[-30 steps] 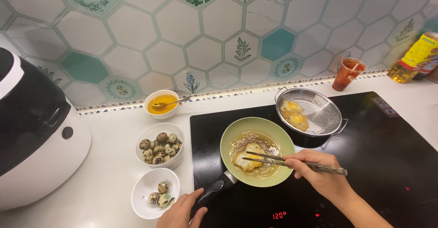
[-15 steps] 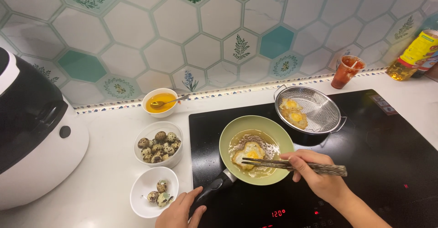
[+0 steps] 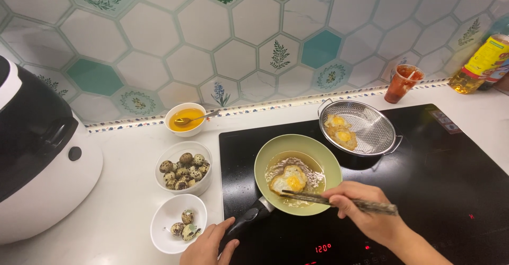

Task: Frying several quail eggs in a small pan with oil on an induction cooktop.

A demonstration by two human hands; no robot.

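Wooden chopsticks [image 3: 339,201] over round green pan [image 3: 328,161]

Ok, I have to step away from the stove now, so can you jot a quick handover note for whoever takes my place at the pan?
Left hand: on the dark handle of the small green pan.
Right hand: holds chopsticks, tips at the near edge of the fried egg in the pan's oil.
Things: pan sits on the black cooktop, which is switched on.
Done: fried eggs drain in the metal strainer; broken shells lie in the near white bowl.
Left: the egg in the pan is not yet out; whole speckled eggs wait in the middle bowl.
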